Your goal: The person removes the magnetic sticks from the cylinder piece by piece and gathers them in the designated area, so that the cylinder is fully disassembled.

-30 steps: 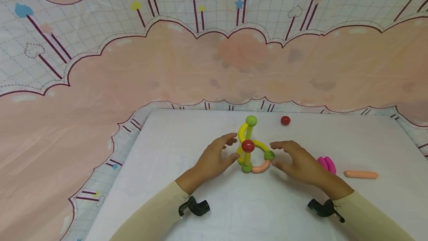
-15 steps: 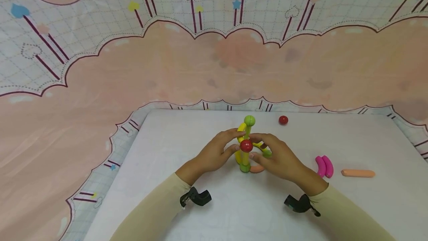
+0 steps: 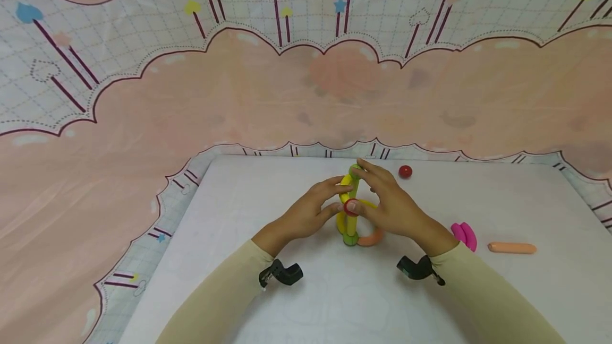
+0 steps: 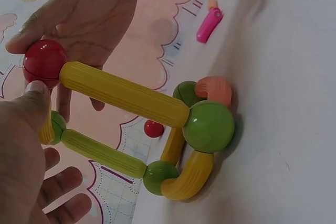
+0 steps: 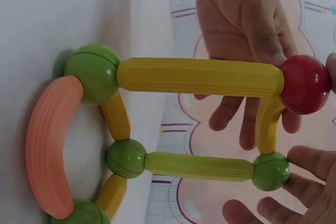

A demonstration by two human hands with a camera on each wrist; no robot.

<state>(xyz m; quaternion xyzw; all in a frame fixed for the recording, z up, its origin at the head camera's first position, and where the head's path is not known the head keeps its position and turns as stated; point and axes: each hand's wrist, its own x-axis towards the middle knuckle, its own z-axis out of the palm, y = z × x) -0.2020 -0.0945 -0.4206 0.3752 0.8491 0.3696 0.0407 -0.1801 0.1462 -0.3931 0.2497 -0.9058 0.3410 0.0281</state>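
Note:
A frame of magnetic rods and balls stands upright on the white table. It has a yellow straight rod [image 5: 199, 76] topped by a red ball [image 4: 44, 64], and a lime rod [image 5: 199, 166] topped by a green ball [image 5: 271, 171]. A yellow curved rod [image 5: 269, 124] bridges both tops. The base joins green balls with yellow curves and a salmon curved rod [image 5: 50, 148]. My left hand [image 3: 308, 211] holds the upper frame, thumb against the red ball and index finger at the bridging curve. My right hand [image 3: 399, 208] pinches across the top, thumb on the red ball, fingertips on the green one.
A loose red ball [image 3: 405, 172] lies near the table's back edge. Right of the hands are pink curved rods [image 3: 464, 235] and a straight salmon rod [image 3: 511, 248]. A patterned cloth [image 3: 268, 100] rises behind the white table [image 3: 229, 185].
My right hand has moved left and up from the frame's right side onto its top balls. The left hand has shifted slightly inward to the upper curved rod and red ball.

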